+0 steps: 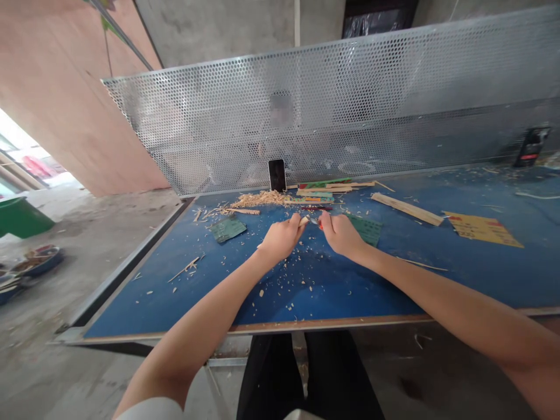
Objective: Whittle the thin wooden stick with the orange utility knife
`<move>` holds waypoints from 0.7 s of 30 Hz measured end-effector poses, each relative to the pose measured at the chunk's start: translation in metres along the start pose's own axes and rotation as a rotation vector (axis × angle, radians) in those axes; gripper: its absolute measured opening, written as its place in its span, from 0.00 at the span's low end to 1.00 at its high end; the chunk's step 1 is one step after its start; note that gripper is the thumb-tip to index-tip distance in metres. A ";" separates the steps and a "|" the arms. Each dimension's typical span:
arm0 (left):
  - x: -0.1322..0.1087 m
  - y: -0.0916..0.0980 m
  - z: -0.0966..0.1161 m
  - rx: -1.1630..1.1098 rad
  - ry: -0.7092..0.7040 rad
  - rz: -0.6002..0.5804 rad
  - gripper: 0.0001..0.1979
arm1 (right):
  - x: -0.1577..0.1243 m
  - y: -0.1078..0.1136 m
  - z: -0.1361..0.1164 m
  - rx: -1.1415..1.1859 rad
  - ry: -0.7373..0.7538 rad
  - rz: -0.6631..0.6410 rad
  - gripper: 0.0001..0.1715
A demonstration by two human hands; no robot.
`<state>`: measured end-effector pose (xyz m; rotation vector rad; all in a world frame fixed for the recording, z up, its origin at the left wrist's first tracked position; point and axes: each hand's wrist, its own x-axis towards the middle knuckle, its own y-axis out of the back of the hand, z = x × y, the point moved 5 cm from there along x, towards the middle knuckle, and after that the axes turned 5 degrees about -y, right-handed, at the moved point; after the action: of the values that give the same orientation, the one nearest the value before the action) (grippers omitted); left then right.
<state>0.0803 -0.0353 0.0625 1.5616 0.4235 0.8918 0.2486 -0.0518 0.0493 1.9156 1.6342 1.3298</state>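
Note:
My left hand (283, 237) is closed around a small pale piece of wood (304, 221), whose end shows past the fingers. Opposite it, my right hand (340, 233) grips a knife with a red handle (321, 224); its short blade (313, 221) points at the wood. Both hands are over the middle of the blue tabletop (175, 303), close together. Behind them lies a heap of wood shavings (262, 199). Green sandpaper (228, 228) rests left of my left hand, and another green sheet (370, 229) is partly hidden behind my right hand.
A phone (277, 175) leans upright at the perforated metal panel (219, 122). Wood strips (326, 191) lie beside it. Farther right are a flat wooden slat (406, 209), yellow sandpaper (483, 229) and a black object (531, 147). A green tub (24, 217) stands on the floor.

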 end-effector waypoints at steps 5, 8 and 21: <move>0.000 0.002 0.000 0.037 0.017 -0.017 0.18 | -0.001 -0.002 0.002 -0.006 -0.003 0.007 0.33; 0.000 0.003 0.002 0.038 0.007 -0.007 0.17 | -0.001 -0.002 0.002 -0.020 0.002 0.009 0.34; -0.015 0.004 0.030 -0.129 -0.248 0.203 0.22 | 0.015 0.010 0.019 -0.324 -0.133 0.005 0.39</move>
<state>0.0920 -0.0667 0.0627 1.5898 0.0297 0.8480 0.2690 -0.0350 0.0530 1.7723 1.2642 1.3429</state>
